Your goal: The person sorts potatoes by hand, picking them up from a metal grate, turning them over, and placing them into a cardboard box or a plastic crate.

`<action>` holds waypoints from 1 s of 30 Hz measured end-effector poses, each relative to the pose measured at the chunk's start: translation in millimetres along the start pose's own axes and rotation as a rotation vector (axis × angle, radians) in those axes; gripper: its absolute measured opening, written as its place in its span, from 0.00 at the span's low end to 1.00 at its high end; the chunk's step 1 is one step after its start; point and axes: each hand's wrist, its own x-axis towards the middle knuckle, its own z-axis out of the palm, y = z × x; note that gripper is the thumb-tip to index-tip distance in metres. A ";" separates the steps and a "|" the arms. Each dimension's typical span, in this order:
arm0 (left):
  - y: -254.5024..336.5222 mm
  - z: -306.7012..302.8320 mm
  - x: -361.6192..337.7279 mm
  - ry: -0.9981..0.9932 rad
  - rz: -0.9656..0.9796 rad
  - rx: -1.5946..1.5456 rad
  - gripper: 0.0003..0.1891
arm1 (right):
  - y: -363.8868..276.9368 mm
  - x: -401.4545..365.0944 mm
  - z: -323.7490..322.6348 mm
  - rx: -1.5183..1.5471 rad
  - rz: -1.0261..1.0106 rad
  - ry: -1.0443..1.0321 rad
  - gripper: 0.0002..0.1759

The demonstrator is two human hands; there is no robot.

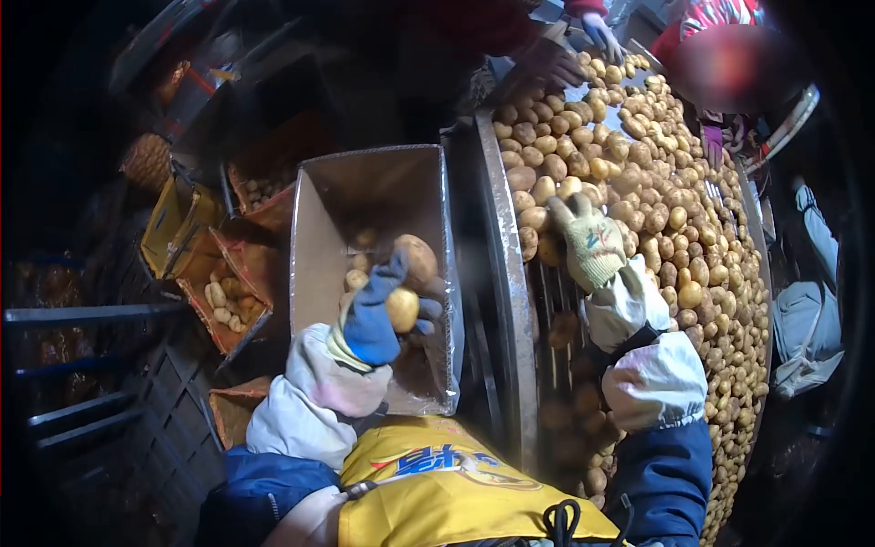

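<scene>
My left hand (375, 310), in a blue glove, is over an open cardboard box (314, 246). Its fingers are curled round a yellow potato (402, 310), and a larger brown potato (416, 260) lies against its fingertips. A few potatoes show deeper in the box, partly in shadow. On the sorting table, my right hand (592, 242) wears a pale knitted glove and rests on the heap of potatoes (656, 219), fingers forward and apart. What lies under its palm is hidden.
A metal rail (512, 301) edges the sorting table beside the box. Open sacks (228, 301) holding potatoes stand at the left, near a dark crate (173, 419). Co-workers' gloved hands (602, 36) reach over the table's far end; another person's purple glove (712, 141) is at its right edge.
</scene>
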 end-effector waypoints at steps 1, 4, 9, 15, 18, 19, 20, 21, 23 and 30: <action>7.0 -5.0 -0.8 0.080 0.008 0.088 0.29 | 0.0 -4.1 3.2 0.014 0.034 0.010 0.29; 14.9 -43.9 -6.3 0.230 -0.027 0.170 0.31 | -1.8 -22.8 10.3 0.171 0.191 0.143 0.28; 16.0 -74.1 -44.0 0.161 -0.044 0.025 0.29 | -26.6 -35.1 -21.2 1.222 0.670 0.207 0.26; 6.1 -59.5 -88.4 0.089 -0.131 0.080 0.31 | -140.0 -43.0 -66.3 1.235 0.285 -0.032 0.29; 7.0 -68.7 -112.0 0.090 -0.002 -0.032 0.30 | -156.4 -42.0 -71.0 1.285 0.455 -0.022 0.27; 8.2 -70.0 -121.0 0.099 0.070 -0.059 0.29 | -156.1 -45.8 -64.9 1.176 0.399 0.033 0.26; 10.2 -65.8 -132.8 0.067 0.208 0.034 0.28 | -153.8 -52.1 -56.1 1.068 0.342 0.087 0.26; 5.1 -76.0 -134.2 0.010 0.252 -0.028 0.27 | -153.5 -57.2 -51.0 0.895 0.180 0.167 0.25; -2.3 -90.4 -143.7 -0.104 0.311 -0.138 0.30 | -160.9 -69.2 -56.3 0.783 0.142 0.142 0.25; -9.5 -106.9 -167.5 -0.091 0.493 0.095 0.35 | -170.7 -122.9 -47.9 0.260 0.038 0.042 0.34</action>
